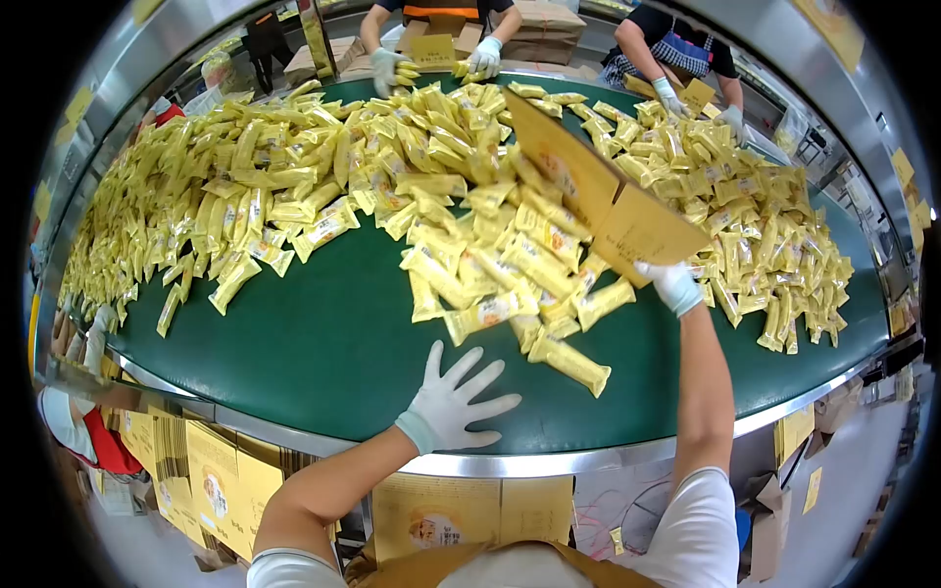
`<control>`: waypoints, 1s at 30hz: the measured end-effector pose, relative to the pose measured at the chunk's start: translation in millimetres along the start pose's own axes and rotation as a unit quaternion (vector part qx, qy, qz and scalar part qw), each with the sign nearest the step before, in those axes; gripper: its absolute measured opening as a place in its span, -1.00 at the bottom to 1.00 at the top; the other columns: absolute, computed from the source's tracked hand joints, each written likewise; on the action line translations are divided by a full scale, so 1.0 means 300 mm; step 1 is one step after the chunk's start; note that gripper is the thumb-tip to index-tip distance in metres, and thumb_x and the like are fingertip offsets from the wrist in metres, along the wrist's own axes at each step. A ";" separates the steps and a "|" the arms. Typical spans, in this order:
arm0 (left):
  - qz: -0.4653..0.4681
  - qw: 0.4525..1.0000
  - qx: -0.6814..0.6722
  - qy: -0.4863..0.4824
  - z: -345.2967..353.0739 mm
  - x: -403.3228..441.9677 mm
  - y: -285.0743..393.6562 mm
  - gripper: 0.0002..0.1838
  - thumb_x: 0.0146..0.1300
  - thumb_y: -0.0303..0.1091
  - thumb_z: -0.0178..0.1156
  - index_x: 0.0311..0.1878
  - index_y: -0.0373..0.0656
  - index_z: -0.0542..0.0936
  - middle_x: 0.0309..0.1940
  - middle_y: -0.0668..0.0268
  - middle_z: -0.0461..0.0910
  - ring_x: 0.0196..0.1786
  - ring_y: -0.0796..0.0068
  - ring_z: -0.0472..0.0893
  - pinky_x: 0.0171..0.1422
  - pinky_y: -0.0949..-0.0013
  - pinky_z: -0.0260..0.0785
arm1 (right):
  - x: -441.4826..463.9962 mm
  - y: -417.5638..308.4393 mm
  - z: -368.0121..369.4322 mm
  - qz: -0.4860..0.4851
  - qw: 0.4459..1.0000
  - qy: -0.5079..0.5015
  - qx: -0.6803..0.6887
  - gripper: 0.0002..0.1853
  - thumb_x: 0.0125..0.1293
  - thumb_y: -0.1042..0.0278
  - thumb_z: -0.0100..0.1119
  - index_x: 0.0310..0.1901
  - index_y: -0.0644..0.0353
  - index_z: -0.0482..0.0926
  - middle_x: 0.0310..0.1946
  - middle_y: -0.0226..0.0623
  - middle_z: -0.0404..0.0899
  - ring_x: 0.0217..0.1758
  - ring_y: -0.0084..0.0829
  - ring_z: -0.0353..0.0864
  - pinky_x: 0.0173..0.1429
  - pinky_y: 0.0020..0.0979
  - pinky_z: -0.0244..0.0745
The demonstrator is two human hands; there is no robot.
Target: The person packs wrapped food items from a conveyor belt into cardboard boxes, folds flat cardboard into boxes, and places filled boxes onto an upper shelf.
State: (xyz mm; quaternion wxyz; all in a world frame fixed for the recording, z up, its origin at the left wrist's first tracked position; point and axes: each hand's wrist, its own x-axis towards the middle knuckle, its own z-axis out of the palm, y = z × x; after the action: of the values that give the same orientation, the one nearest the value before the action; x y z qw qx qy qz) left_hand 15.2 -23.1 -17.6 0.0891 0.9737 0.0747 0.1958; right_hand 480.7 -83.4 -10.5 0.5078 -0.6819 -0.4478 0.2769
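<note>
My left hand (457, 400), in a white glove, is spread with nothing in it over the near edge of the green conveyor belt (314, 377). Just beyond its fingers lie yellow wrapped snack bars (490, 312) in a loose heap. My right hand (672, 284), gloved too, grips the lower right end of a yellow printed cardboard sheet (598, 196). The cardboard stands tilted among the bars, its far end reaching up toward the back of the belt. Its lower face and some bars behind it are hidden.
Large piles of snack bars cover the left (225, 186) and right (774, 235) of the belt. Across it, two co-workers' gloved hands handle bars beside cartons (431, 47). Flat printed cartons (221, 480) stand below the metal rim (608, 463). Another worker is at the far left.
</note>
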 end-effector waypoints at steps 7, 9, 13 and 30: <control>0.124 0.991 0.016 0.046 0.079 0.084 0.140 -0.42 0.19 0.24 0.26 0.32 0.62 0.47 0.47 0.41 0.33 0.41 0.07 0.35 0.28 -0.67 0.02 | -0.264 -0.085 0.190 -0.022 1.000 -0.007 0.004 -0.57 0.23 0.47 0.43 0.12 0.36 0.59 0.02 -0.19 0.71 0.06 -0.37 0.66 0.18 -0.31 0.56; 0.125 0.991 0.029 0.045 0.141 0.132 0.214 -0.46 0.27 0.22 0.20 0.34 0.58 0.47 0.49 0.43 0.31 0.51 0.06 0.25 0.31 -0.71 -0.05 | -0.328 -0.106 0.236 0.000 1.000 -0.008 -0.003 -0.57 0.22 0.45 0.44 0.12 0.35 0.60 0.01 -0.19 0.71 0.03 -0.37 0.67 0.14 -0.31 0.59; 0.025 0.998 0.057 -0.033 0.143 0.146 0.302 -0.56 0.34 0.15 0.14 0.28 0.47 0.54 0.42 0.41 0.41 0.52 0.07 0.28 0.42 -0.66 -0.14 | -0.467 -0.195 0.344 0.029 0.999 -0.029 -0.014 -0.61 0.24 0.43 0.43 0.09 0.34 0.64 -0.07 -0.22 0.74 -0.05 -0.50 0.66 0.09 -0.40 0.58; -0.001 0.994 0.111 -0.023 -0.098 -0.258 -0.029 -0.43 0.30 0.12 0.22 0.35 0.25 0.51 0.44 0.28 0.41 0.53 0.30 0.31 0.61 -0.36 -0.17 | -0.838 -0.380 0.740 -0.043 0.976 0.201 0.069 -0.72 0.40 0.47 0.27 0.07 0.42 0.62 -0.03 -0.24 0.73 0.00 -0.47 0.64 0.15 -0.43 0.47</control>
State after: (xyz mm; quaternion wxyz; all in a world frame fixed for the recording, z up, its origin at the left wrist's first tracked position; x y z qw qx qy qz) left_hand -68.0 -24.4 -21.3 -0.0174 0.9818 0.0946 0.1639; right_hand 146.4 -199.6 3.8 0.6445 -0.6673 -0.3450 0.1426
